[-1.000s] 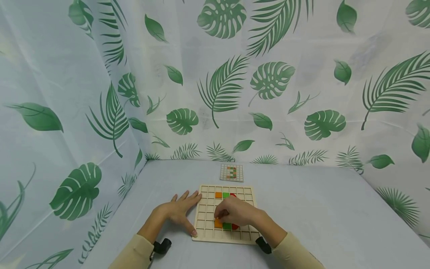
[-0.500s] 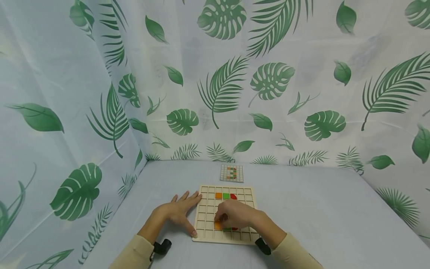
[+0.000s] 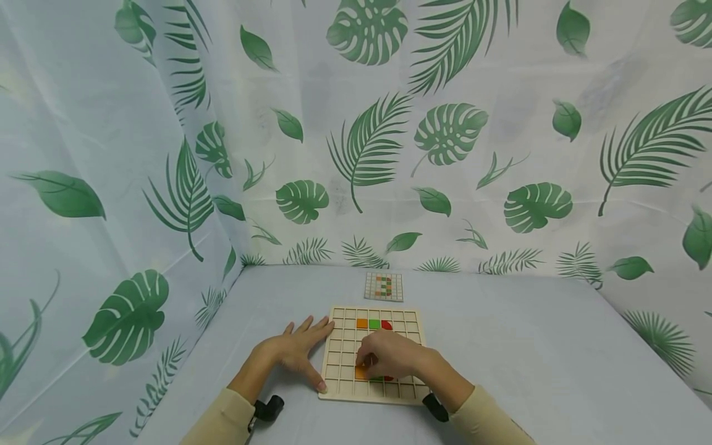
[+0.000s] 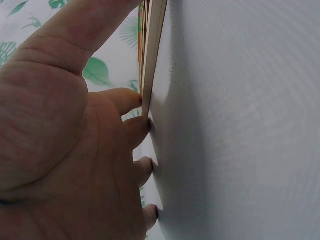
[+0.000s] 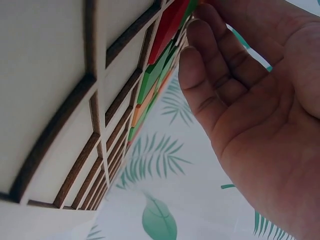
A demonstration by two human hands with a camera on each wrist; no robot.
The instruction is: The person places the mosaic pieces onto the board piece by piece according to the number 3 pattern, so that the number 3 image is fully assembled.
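A pale wooden grid board (image 3: pixel 340 388) lies flat on the table in front of me. My left hand (image 3: pixel 293 353) spreads its fingers along the board's left side; thumb and fingertips touch its edge. Over the board's middle, my right hand (image 3: pixel 396 353) has curled fingers and pinches an orange square tile (image 3: pixel 361 373) at its cell in the lower part. Right of that tile, green and red pieces are mostly covered by the hand. In the upper row sit an orange tile (image 3: pixel 362 323), a green tile (image 3: pixel 374 324) and a red rounded piece (image 3: pixel 386 324).
Behind the board lies a small pattern card (image 3: pixel 384 287) printed with a coloured grid. White cloth with green leaves (image 3: pixel 378 136) hangs behind and at the left of the table. The right wrist view shows a red piece (image 5: pixel 167 30) and green tiles close by the fingers.
My right hand has shifted slightly down and right, and the orange tile sits a little lower, with less of the green and red pieces showing. The left hand has stayed put.
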